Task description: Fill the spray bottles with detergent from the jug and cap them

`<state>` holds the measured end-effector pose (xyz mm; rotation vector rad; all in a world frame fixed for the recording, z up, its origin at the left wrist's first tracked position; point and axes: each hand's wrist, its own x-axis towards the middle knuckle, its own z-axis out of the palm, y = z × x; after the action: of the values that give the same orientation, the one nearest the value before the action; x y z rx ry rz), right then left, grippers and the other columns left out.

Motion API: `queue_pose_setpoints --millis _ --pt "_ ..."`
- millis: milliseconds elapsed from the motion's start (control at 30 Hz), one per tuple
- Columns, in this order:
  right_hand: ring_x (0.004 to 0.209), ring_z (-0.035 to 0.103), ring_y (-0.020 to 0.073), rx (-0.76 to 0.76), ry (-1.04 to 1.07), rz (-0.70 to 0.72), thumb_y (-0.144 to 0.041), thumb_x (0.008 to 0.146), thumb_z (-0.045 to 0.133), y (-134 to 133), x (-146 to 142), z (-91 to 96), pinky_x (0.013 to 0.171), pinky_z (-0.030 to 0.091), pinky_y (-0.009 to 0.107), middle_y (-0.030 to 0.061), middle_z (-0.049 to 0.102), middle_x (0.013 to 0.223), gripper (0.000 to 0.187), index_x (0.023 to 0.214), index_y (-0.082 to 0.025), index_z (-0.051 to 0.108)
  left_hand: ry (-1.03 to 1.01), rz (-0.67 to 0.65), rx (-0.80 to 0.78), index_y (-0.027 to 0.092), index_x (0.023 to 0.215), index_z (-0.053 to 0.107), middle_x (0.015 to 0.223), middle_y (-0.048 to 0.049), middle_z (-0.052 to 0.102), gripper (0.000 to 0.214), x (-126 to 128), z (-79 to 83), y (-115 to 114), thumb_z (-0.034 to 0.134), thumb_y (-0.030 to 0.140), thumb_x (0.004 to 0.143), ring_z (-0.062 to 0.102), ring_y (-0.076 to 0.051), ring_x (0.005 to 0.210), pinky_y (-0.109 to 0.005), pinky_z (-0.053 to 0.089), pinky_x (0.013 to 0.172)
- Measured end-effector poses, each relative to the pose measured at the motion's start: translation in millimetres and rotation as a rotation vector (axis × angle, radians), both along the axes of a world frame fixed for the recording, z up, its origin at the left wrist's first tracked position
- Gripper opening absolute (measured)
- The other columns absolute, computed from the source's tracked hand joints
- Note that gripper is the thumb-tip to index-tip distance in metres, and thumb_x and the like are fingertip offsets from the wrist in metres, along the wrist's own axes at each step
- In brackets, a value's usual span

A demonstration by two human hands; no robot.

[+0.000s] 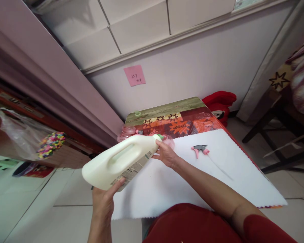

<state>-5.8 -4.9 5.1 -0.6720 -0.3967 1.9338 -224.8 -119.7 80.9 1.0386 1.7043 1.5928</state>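
Observation:
A large cream-coloured detergent bottle (124,158) with a moulded handle is tilted over on its side above the left part of the table, its neck pointing right. My left hand (105,199) supports its base, thumb on the printed label. Around the neck, just below the green mouth (159,136), my right hand (166,153) is closed. Behind that mouth a clear pink bottle (170,141) shows in part; I cannot tell whether the two touch. A pink and grey trigger spray head (200,150) with its thin tube lies on the white mat to the right.
The white mat (233,162) covers much of the table. Further back are pink spray bottles (128,132) and a small green cap (137,113). A wall stands behind, a curtain at left, with a plastic bag (22,131) hanging there. A dark stool (273,121) and red plush toy (221,104) stand right.

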Motion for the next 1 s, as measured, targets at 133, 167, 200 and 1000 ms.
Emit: queue_pose_setpoints --millis 133,167,200,1000 --pt "0.108 0.066 0.0242 0.004 0.006 0.004 -0.051 0.078 0.077 0.4 -0.1 -1.6 0.101 0.055 0.052 0.0031 0.07 0.12 0.041 0.113 -0.031 0.067 -0.017 -0.007 -0.003 0.017 0.122 0.072 0.118 -0.0119 0.076 0.079 -0.8 -0.8 -0.5 0.097 0.029 0.048 0.069 -0.036 0.115 -0.054 0.054 0.104" --pt "0.108 0.066 0.0242 0.006 0.006 0.008 -0.052 0.078 0.077 0.6 0.0 -1.9 0.101 0.055 0.052 0.0032 0.07 0.121 0.041 0.112 -0.03 0.068 -0.017 -0.011 -0.002 0.017 0.122 0.072 0.118 -0.0118 0.076 0.078 -1.3 -1.3 -0.4 0.097 0.028 0.048 0.07 -0.036 0.114 -0.054 0.055 0.104" --pt "0.108 0.066 0.0242 0.007 0.006 0.011 -0.052 0.078 0.078 0.8 0.1 -2.1 0.101 0.055 0.052 0.0033 0.07 0.121 0.041 0.112 -0.03 0.068 -0.015 -0.012 -0.001 0.017 0.121 0.072 0.118 -0.0116 0.076 0.077 -1.9 -1.8 -0.2 0.097 0.028 0.049 0.07 -0.036 0.113 -0.053 0.055 0.103" --pt "0.104 0.066 0.0227 -0.009 0.012 0.005 -0.05 0.079 0.078 1.9 -0.3 -2.3 0.101 0.054 0.052 0.0028 0.07 0.117 0.039 0.11 -0.029 0.068 -0.001 -0.001 -0.006 0.016 0.12 0.073 0.11 -0.0102 0.078 0.077 -0.8 -0.3 -0.2 0.097 0.029 0.047 0.072 -0.035 0.107 -0.049 0.059 0.097"
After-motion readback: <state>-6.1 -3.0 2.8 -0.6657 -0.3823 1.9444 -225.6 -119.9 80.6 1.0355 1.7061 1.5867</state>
